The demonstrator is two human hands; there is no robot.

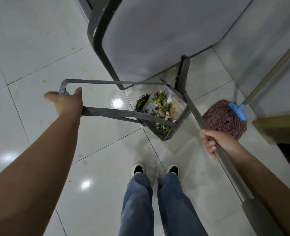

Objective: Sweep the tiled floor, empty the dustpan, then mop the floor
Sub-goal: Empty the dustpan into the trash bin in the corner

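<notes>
My left hand (66, 103) grips the long metal handle frame of the grey dustpan (180, 120). The pan hangs tilted above the tiled floor (38, 53), full of green leaves, red bits and paper scraps. Under its far edge stands a small dark bin (140, 102), partly hidden, with some green waste inside. My right hand (217, 142) is closed around the grey broom handle (193, 108). The broom's head (181, 72) rests on the floor by the table foot. A reddish-brown string mop (224, 118) with a blue clamp leans at the right.
A grey table (158, 36) with a dark metal leg frame stands over the bin, close ahead. A pale wall or cabinet panel (267, 57) and a wooden ledge (280, 125) close off the right side. My feet (155, 169) stand just behind the dustpan. Yellowish stains dot the tiles at left.
</notes>
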